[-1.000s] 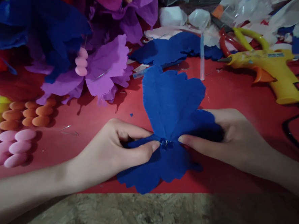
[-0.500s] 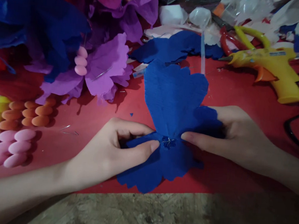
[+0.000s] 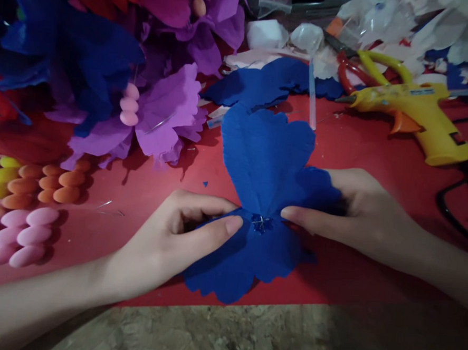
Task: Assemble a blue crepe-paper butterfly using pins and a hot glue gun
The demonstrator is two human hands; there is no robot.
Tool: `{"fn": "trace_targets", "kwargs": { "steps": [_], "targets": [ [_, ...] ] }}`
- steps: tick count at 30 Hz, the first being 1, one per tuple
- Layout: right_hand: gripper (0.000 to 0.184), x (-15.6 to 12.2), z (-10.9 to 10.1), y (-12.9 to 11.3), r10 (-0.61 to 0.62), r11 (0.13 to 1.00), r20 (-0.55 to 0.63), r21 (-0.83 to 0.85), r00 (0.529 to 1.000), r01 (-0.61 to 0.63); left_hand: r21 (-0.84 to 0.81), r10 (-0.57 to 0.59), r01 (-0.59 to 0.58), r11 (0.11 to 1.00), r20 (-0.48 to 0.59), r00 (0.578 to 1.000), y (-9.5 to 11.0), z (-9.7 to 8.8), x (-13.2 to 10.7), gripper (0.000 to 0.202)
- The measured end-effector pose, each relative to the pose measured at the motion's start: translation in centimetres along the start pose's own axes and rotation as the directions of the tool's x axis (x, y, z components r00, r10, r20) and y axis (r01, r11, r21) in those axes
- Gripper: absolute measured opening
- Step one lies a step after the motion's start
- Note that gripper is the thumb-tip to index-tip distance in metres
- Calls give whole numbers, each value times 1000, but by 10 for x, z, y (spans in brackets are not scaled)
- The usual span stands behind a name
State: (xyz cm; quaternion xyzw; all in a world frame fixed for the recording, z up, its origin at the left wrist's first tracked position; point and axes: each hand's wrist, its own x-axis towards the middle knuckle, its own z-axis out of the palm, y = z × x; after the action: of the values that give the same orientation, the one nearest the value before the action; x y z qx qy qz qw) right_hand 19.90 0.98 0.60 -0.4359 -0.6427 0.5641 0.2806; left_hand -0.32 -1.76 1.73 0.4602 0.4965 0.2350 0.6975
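Low in the middle of the head view, both hands hold a blue paper flower (image 3: 268, 161) with scalloped petals. At its centre sits a small patch with thin crossed wires (image 3: 261, 223). My left hand (image 3: 174, 240) pinches the left petal, thumb on top and fingers mostly hidden beneath. On the right side, my right hand (image 3: 350, 214) grips another petal close to the centre, its thumb above and the other fingers behind the paper. One petal stands upward between the hands, and others spread toward the front edge.
Purple paper petals (image 3: 170, 110) lie at the back left, above rows of pink (image 3: 36, 235) and orange (image 3: 67, 186) oval pieces. A yellow glue gun (image 3: 416, 112), red-and-yellow-handled pliers (image 3: 367, 69) and a black cable (image 3: 454, 199) are at right. Behind stand more blue petals (image 3: 263, 79).
The view has shifted a little, so the background sits slightly lower. The upright petal leans slightly further left, and both hands keep their hold on the flower.
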Motion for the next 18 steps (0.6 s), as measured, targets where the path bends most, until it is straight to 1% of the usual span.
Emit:
{"fn": "trace_targets", "kwargs": {
  "steps": [2, 4, 6, 9, 10, 12, 15, 18],
  "targets": [
    [16, 0, 0, 0, -1, 1000, 5, 10, 1000, 0, -25, 0, 1, 1000, 17, 1000, 0, 0, 0, 18],
    [19, 0, -1, 0, 2, 1000, 16, 26, 1000, -2, -25, 28, -28, 999, -1, 1000, 0, 0, 0, 17],
    [24, 0, -2, -1, 11, 999, 19, 44, 1000, -12, 1, 89, -89, 996, -62, 994, -2, -1, 0, 15],
    [29, 0, -3, -1, 30, 998, 1, 50, 1000, -30, 16, 210, -211, 977, -180, 961, -5, -2, 1, 6],
    [29, 0, -3, -2, 33, 998, -9, 47, 999, -33, -11, 238, -246, 969, -206, 949, -5, -2, 2, 4],
    [28, 0, -3, -2, 50, 998, -16, 41, 999, -49, -120, 251, -285, 951, -242, 937, -6, -1, 3, 5],
    [28, 0, -3, -3, 91, 995, -10, 34, 996, -90, -275, 216, -285, 918, -255, 942, -5, 1, 6, 12],
    [30, 0, -3, -2, 104, 994, -17, 21, 994, -104, -316, 215, -299, 901, -273, 938, -4, 2, 8, 15]
  ]
}}
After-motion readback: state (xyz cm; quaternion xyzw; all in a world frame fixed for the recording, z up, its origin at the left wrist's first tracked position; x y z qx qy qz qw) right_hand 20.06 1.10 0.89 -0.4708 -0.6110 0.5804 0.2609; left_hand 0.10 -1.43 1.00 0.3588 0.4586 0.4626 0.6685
